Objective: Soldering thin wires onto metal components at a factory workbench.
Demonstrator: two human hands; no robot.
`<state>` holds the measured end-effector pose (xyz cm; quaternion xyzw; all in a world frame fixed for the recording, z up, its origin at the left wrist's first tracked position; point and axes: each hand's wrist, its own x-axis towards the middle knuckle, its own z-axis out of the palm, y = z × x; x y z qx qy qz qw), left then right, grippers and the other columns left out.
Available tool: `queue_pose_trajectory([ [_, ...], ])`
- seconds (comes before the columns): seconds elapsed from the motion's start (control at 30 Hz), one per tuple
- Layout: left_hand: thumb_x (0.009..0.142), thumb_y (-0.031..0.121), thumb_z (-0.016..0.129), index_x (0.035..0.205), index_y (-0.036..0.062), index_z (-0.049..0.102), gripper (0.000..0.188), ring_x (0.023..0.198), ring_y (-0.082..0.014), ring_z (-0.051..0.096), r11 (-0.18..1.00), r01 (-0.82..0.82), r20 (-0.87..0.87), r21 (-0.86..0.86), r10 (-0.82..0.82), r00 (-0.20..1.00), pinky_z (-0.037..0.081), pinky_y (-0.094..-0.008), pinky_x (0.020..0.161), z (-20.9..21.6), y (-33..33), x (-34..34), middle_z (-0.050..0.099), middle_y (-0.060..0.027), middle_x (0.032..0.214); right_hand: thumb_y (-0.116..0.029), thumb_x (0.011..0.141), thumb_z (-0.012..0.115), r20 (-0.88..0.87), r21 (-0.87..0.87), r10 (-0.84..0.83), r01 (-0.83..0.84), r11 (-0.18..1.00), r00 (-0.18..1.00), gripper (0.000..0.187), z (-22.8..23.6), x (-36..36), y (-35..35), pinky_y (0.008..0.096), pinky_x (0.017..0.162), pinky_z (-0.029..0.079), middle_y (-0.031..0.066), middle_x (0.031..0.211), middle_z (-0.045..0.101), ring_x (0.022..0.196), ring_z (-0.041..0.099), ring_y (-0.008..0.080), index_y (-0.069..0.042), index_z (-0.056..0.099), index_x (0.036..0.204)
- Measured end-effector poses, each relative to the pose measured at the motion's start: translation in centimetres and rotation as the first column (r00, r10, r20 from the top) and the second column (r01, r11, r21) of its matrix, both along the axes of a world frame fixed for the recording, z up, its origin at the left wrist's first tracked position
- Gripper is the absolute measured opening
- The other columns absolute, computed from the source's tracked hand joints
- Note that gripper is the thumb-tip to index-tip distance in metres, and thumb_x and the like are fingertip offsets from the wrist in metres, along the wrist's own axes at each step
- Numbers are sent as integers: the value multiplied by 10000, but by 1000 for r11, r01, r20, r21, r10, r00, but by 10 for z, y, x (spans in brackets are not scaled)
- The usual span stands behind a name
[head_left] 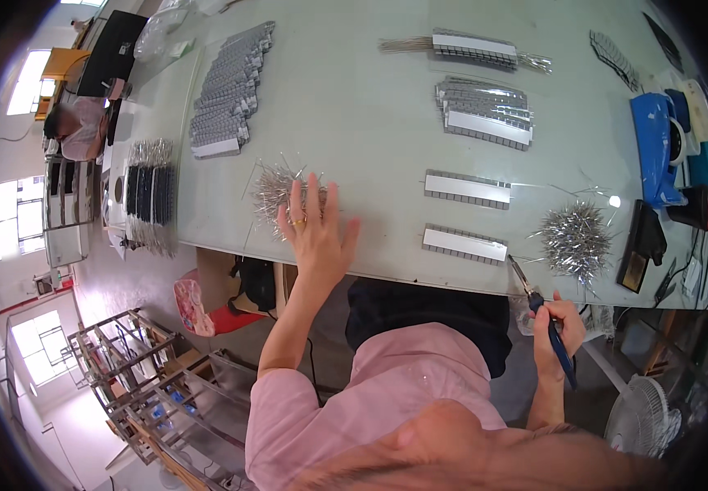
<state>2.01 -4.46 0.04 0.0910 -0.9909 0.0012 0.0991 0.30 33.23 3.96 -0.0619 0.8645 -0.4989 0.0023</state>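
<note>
My left hand lies with its fingers spread at the right side of a loose pile of thin silvery wire pieces. Any wire under its fingertips is too small to make out. In my right hand, at the table's near edge, is a soldering iron with a dark blue handle. Its tip points up and left, close to the right end of a grey strip with a white band. A similar strip lies just beyond. Right of the iron sits a second pile of silvery wires.
Farther back lie a stack of strips and a bundle with wires at both ends. A long overlapping row of grey strips is at left. A blue tape dispenser stands right. Someone else sits far left.
</note>
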Motion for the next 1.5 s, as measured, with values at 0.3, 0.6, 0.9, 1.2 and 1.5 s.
queue_pose_trajectory([
  [0.3, 854, 360, 656, 1459, 78, 422, 707, 1446, -361, 224, 941, 185, 90, 284, -218, 972, 130, -582, 1128, -2, 49, 15, 302, -167, 1555, -10, 888, 587, 51, 15, 12, -13, 1000, 999, 47, -1, 2, 2, 435, 1086, 395, 29, 755, 546, 639, 637, 116, -6, 555, 854],
  [0.6, 833, 368, 687, 1373, 57, 515, 647, 1406, -322, 315, 942, 242, -17, 232, -245, 969, 221, -539, 1107, -5, 31, 12, 408, -137, 1487, -1, 906, 568, 65, 5, -1, 1, 1000, 998, 66, -4, 3, 8, 427, 1097, 385, 25, 784, 548, 639, 639, 115, -15, 536, 850],
  [0.9, 810, 347, 697, 1315, 51, 561, 601, 1226, -276, 475, 894, 337, -94, 296, -324, 941, 353, -499, 1037, -12, 42, 20, 528, -87, 1290, 11, 842, 608, -90, -68, 3, -9, 998, 996, 78, 2, 4, -13, 452, 1038, 441, 88, 777, 638, 715, 641, 164, -13, 573, 907],
  [1.2, 813, 347, 694, 1299, 60, 583, 575, 1216, -259, 474, 878, 389, -122, 279, -369, 921, 363, -480, 1030, -17, 40, 21, 533, -74, 1278, 0, 738, 712, -179, -21, 237, -244, 970, 955, 126, 4, -15, -76, 452, 884, 556, 100, 734, 666, 676, 672, 254, -19, 646, 843],
  [1.5, 815, 349, 691, 1316, 64, 575, 588, 1219, -254, 469, 869, 411, -131, 276, -389, 912, 361, -475, 1030, -18, 39, 19, 532, -61, 1292, -18, 721, 738, -249, 60, 344, -340, 939, 905, 161, 1, -26, -105, 445, 853, 577, 78, 721, 657, 648, 662, 247, -49, 646, 850],
])
